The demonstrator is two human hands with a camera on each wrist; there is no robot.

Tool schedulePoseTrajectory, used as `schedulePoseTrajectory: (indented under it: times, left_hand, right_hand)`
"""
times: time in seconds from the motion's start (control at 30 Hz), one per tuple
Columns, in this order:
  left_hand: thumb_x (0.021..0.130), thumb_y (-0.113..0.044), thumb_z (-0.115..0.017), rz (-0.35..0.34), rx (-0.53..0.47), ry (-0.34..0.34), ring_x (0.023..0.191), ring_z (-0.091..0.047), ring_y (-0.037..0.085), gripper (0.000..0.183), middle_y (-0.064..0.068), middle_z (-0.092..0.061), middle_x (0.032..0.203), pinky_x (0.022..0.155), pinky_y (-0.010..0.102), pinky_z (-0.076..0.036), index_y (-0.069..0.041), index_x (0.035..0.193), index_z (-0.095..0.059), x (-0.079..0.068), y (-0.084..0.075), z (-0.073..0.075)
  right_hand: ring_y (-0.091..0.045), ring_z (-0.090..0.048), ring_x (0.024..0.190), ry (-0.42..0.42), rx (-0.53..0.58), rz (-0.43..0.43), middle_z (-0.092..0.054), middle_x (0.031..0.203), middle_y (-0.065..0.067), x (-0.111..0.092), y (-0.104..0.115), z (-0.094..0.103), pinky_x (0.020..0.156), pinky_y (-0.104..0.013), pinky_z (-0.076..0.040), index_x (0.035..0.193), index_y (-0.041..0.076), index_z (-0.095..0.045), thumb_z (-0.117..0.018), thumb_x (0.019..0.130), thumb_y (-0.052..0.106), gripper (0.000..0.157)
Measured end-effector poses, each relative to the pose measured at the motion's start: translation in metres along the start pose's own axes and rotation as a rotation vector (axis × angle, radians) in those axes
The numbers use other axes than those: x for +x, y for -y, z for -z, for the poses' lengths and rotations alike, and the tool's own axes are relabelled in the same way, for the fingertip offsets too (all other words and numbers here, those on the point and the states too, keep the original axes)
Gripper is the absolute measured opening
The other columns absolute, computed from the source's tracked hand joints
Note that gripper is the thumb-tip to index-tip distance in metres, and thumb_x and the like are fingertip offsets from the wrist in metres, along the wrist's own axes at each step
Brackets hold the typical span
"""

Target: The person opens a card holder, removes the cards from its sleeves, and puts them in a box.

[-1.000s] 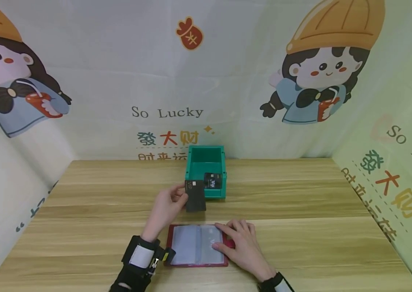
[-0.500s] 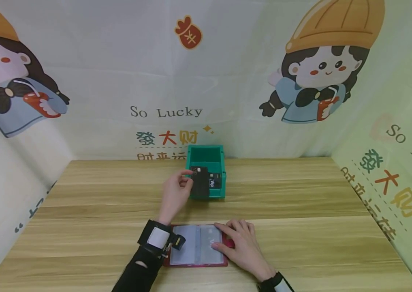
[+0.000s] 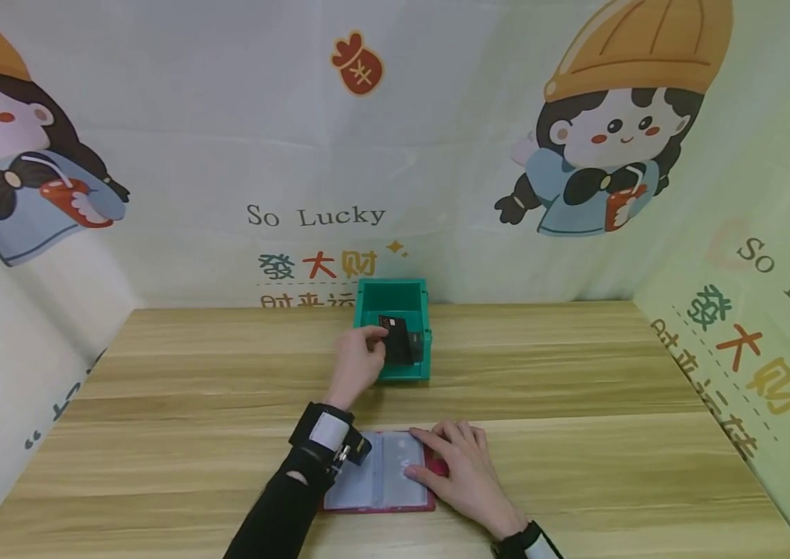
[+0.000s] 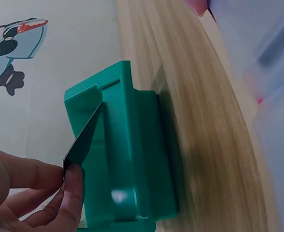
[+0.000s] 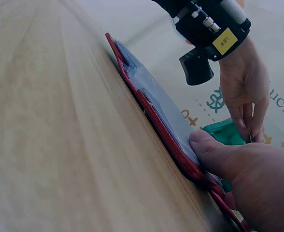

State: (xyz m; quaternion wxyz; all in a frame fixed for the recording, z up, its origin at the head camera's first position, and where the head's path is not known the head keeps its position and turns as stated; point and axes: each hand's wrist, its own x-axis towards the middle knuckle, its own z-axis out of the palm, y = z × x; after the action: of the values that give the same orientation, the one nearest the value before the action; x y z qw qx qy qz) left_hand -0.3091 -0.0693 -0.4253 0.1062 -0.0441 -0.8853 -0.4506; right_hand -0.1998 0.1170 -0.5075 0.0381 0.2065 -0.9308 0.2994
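A black card (image 3: 398, 341) is pinched between the thumb and fingers of my left hand (image 3: 357, 357), over the front part of a green plastic box (image 3: 405, 374). In the left wrist view the card slants, its far end just inside the box. Partly covered by it, another dark card (image 3: 416, 347) lies in the box at the right. Nearer to me, a red card holder (image 3: 381, 510) lies spread, showing clear plastic sleeves (image 3: 401, 454). My right hand (image 3: 464, 481) rests on its right side, thumb pressing the sleeve and other fingers stretched out.
The wooden table (image 3: 576, 373) carries the box near its back edge, against a printed cloth backdrop (image 3: 436, 155). Cloth also rises at both sides. My left forearm (image 3: 283, 505) passes over the card holder's left part.
My left hand has carried the black card forward and right, from in front of the green box to over it, beside the other card. My right hand has stayed on the card holder.
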Motion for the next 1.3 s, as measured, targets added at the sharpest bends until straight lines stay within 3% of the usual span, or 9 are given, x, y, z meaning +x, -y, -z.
schedulePoseTrajectory:
  times: [0.17,0.37,0.53,0.77,0.93,1.03,1.17,1.3]
  left_hand:
    - [0.093,0.004,-0.056,0.029,0.014,0.02,0.089,-0.067,0.028,0.024,0.02,-0.074,0.104,0.08,0.038,-0.053,0.006,0.111,-0.072,0.006,-0.001,-0.006]
    - [0.093,0.005,-0.054,-0.018,0.07,-0.02,0.093,-0.069,0.034,0.025,0.022,-0.074,0.104,0.085,0.045,-0.054,0.007,0.111,-0.072,0.012,-0.007,-0.011]
    - [0.094,0.006,-0.053,-0.023,0.121,-0.014,0.102,-0.069,0.039,0.025,0.023,-0.074,0.11,0.09,0.048,-0.054,0.007,0.112,-0.071,0.015,-0.006,-0.017]
    - [0.094,0.005,-0.054,0.016,0.22,0.01,0.11,-0.066,0.04,0.025,0.022,-0.073,0.115,0.096,0.049,-0.052,0.004,0.113,-0.071,0.019,-0.001,-0.027]
    - [0.089,0.007,-0.06,0.036,0.318,0.035,0.104,-0.069,0.04,0.027,0.022,-0.073,0.112,0.089,0.049,-0.056,0.004,0.113,-0.072,0.018,-0.002,-0.03]
    - [0.088,0.006,-0.061,0.052,0.358,0.06,0.098,-0.071,0.04,0.02,0.023,-0.074,0.107,0.081,0.049,-0.057,0.005,0.105,-0.073,0.016,-0.003,-0.032]
    - [0.09,0.001,-0.059,0.079,0.371,0.099,0.09,-0.07,0.039,0.011,0.024,-0.072,0.097,0.073,0.051,-0.057,0.004,0.089,-0.069,0.012,-0.005,-0.034]
    - [0.094,-0.004,-0.056,0.096,0.37,0.142,0.087,-0.068,0.036,0.014,0.023,-0.071,0.096,0.071,0.049,-0.056,0.002,0.086,-0.066,0.01,-0.007,-0.034]
  right_hand:
    - [-0.009,-0.037,0.091,0.004,0.001,0.0,-0.049,0.094,0.011,0.0,0.0,0.0,0.089,-0.039,-0.026,0.13,0.023,-0.068,-0.075,0.087,0.047,0.05]
    - [-0.008,-0.037,0.09,-0.016,-0.005,0.012,-0.05,0.094,0.011,-0.001,-0.001,0.0,0.089,-0.039,-0.027,0.129,0.023,-0.068,-0.074,0.087,0.047,0.049]
    - [-0.007,-0.036,0.089,-0.032,-0.012,0.026,-0.05,0.094,0.011,-0.001,-0.001,-0.001,0.087,-0.038,-0.026,0.128,0.022,-0.069,-0.073,0.088,0.049,0.048]
    - [-0.008,-0.036,0.09,-0.027,-0.011,0.023,-0.051,0.094,0.01,0.0,-0.001,0.0,0.087,-0.038,-0.026,0.128,0.022,-0.069,-0.072,0.088,0.05,0.049]
    - [-0.008,-0.037,0.09,-0.017,-0.007,0.018,-0.051,0.095,0.01,0.001,-0.001,0.001,0.087,-0.038,-0.025,0.129,0.022,-0.068,-0.074,0.088,0.048,0.049]
    - [-0.009,-0.037,0.09,-0.005,0.001,0.009,-0.051,0.095,0.01,0.001,0.0,0.002,0.088,-0.038,-0.025,0.13,0.022,-0.068,-0.074,0.087,0.047,0.05]
    - [-0.009,-0.036,0.09,-0.001,0.005,0.002,-0.049,0.094,0.01,0.001,0.001,0.002,0.088,-0.039,-0.025,0.13,0.022,-0.068,-0.075,0.087,0.046,0.049]
    - [-0.008,-0.036,0.089,-0.014,-0.009,0.011,-0.049,0.093,0.01,0.0,0.001,0.002,0.087,-0.037,-0.025,0.129,0.022,-0.069,-0.075,0.087,0.047,0.049]
